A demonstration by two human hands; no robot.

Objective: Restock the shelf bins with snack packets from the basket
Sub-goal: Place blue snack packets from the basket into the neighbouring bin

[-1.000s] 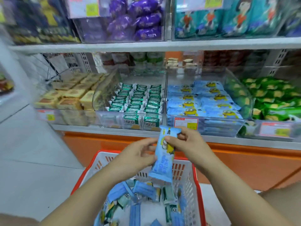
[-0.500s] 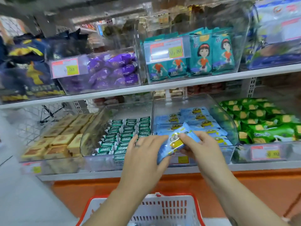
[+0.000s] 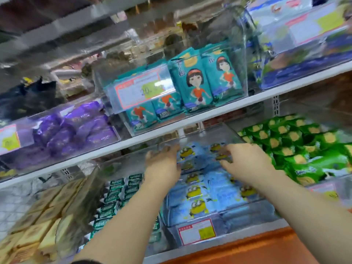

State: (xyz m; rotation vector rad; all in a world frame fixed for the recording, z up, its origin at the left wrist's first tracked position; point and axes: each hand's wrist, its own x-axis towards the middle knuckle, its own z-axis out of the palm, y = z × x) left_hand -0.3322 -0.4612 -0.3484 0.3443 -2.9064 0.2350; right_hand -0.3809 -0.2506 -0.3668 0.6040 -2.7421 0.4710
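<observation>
At the back of the clear bin point(image 3: 245, 218) on the low shelf, both hands reach in over the blue packets point(image 3: 196, 204) that fill it. Left hand point(image 3: 162, 161) at the bin's left rear, right hand point(image 3: 243, 161) at its right rear, on or just above a packet printed with a yellow figure. Heavy motion blur: cannot tell for either hand whether it pinches a packet or only lies on the stack. Basket not in view. Right of the bin, green packets point(image 3: 297, 149); left of it, small dark-green packets point(image 3: 114, 195); above it, teal packets point(image 3: 198, 82). Red-edged price tag point(image 3: 197, 230) on the bin's front wall. Judgement: blue packets look light, with soft slick film wrappers and contents likely crushable, so they should slide on one another. Best taken by the flat sealed ends or lightly across the width, then laid flat on the rear row, not pressed down
</observation>
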